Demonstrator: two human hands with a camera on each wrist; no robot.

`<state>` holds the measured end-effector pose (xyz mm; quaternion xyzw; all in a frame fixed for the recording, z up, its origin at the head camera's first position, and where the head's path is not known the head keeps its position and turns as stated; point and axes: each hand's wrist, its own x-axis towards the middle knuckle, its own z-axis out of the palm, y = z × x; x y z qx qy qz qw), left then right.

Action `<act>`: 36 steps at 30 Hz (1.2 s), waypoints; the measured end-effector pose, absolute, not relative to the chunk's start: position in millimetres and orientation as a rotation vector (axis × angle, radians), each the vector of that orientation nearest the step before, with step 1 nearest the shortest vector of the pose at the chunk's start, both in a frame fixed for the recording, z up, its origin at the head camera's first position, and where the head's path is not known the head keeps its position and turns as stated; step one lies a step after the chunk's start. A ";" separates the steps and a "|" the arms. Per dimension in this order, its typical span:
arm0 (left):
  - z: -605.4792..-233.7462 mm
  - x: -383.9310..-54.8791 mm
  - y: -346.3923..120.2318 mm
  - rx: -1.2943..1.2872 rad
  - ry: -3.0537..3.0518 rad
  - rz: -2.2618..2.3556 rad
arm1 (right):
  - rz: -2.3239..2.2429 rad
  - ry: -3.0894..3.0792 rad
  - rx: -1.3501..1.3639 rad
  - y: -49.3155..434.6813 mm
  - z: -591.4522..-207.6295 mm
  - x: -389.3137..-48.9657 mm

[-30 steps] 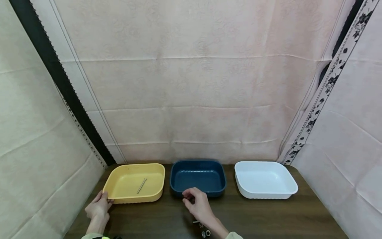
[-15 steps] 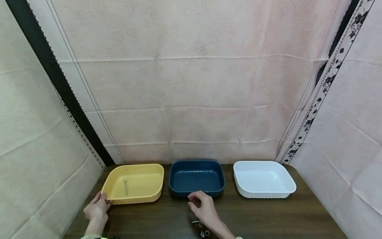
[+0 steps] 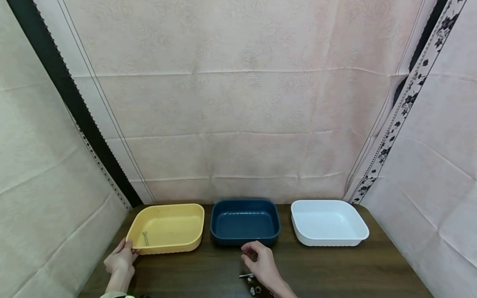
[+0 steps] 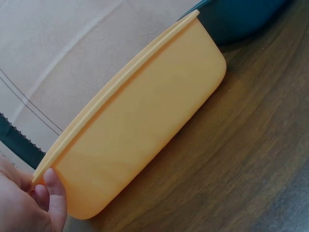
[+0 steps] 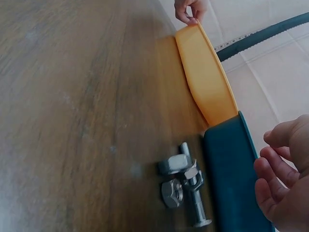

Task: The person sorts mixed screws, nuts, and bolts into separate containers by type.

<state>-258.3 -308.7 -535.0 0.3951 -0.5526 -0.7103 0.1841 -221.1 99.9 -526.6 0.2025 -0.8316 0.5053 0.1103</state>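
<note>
My left hand (image 3: 121, 258) pinches the front-left corner of the yellow tray (image 3: 175, 227), thumb and fingers at its rim. Inside that tray a silver bolt (image 3: 145, 239) lies near the front-left corner. My right hand (image 3: 262, 265) hovers in front of the blue tray (image 3: 246, 225), fingers loosely bent and nothing seen between them. Below it on the table is a small pile of hardware. The right wrist view shows a bolt (image 5: 197, 208) there with several hex nuts (image 5: 172, 194) beside and against it.
To the right of the blue tray stands a white tray (image 3: 329, 223). All the trays stand in a row along the back of the brown wooden table (image 3: 335, 273). Pale cloth walls (image 3: 238, 103) enclose it at the back and both sides.
The bolt in the yellow tray has shifted left and toward the front-left corner. My right hand has drawn back and to the right, over the hardware. The left hand keeps its hold.
</note>
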 end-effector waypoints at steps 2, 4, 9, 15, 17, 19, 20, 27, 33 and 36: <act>-535.1 -258.9 -308.5 1.123 -1.562 -1.998 | 1.477 -2.459 0.583 103.7 -529.4 -220.8; -535.2 -259.5 -308.4 1.126 -1.561 -2.000 | 1.469 -2.471 0.574 107.4 -532.1 -220.2; -534.7 -259.7 -308.3 1.137 -1.570 -1.996 | 1.455 -2.502 0.544 115.7 -538.9 -219.7; -535.6 -256.7 -309.2 1.111 -1.550 -2.003 | 1.561 -2.574 0.513 125.0 -546.8 -217.5; -535.9 -255.8 -309.4 1.102 -1.546 -2.011 | 1.585 -2.590 0.509 127.7 -549.0 -216.3; -536.0 -255.4 -309.4 1.101 -1.538 -2.018 | 1.596 -2.599 0.507 129.8 -550.8 -215.3; -536.0 -255.4 -309.3 1.102 -1.538 -2.018 | 1.595 -2.603 0.506 130.8 -551.6 -214.9; -535.2 -256.2 -309.7 1.094 -1.541 -2.027 | 1.588 -2.627 0.510 135.8 -558.2 -214.1; -535.0 -255.2 -309.2 1.093 -1.548 -2.024 | 1.572 -2.645 0.538 138.8 -564.0 -213.9; -533.7 -253.6 -308.8 1.078 -1.524 -2.037 | 1.564 -2.638 0.565 139.8 -565.6 -214.4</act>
